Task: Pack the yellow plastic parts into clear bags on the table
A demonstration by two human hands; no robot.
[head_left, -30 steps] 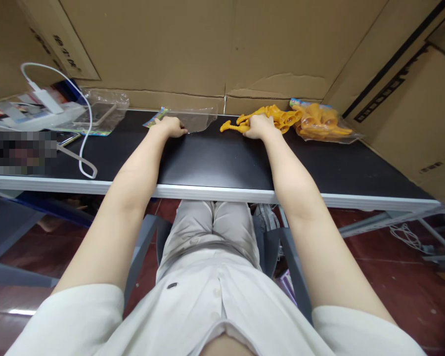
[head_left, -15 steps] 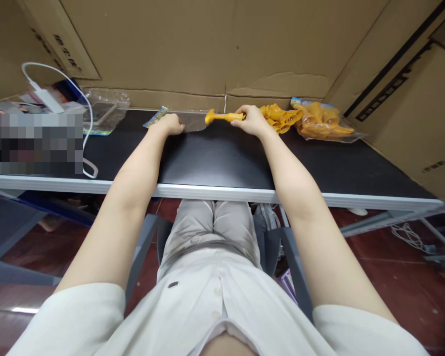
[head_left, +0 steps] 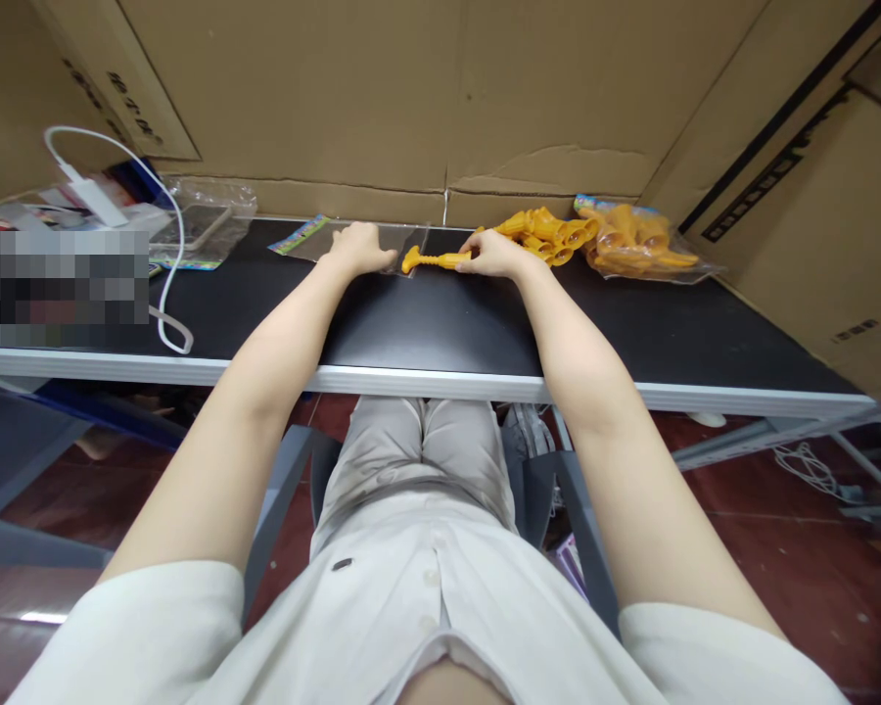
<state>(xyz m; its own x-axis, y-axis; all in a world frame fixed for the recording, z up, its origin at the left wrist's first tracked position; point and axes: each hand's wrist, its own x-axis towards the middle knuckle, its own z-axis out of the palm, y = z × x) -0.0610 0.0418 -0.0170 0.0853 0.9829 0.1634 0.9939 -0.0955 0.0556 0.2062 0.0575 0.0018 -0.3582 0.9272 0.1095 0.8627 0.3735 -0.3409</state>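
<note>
black flat table top (head_left: pixel 440 323) is seen | clear plastic bag (head_left: pixel 382 240) is pressed flat under left hand (head_left: pixel 359 250) | small orange plastic toy (head_left: pixel 435 260) is pinched by right hand (head_left: pixel 493 255), its tip apparently at the bag mouth

Pixelated grey block (head_left: pixel 59 289) at the left end of the black counter (head_left: pixel 426 323): contents unreadable. White cable (head_left: pixel 165 245): near part runs behind that block. Yellow plastic toy (head_left: pixel 433 260): right end covered by the right hand (head_left: pixel 493 255). Clear plastic bag (head_left: pixel 382 240): middle hidden under the left hand (head_left: pixel 359 250).
</note>
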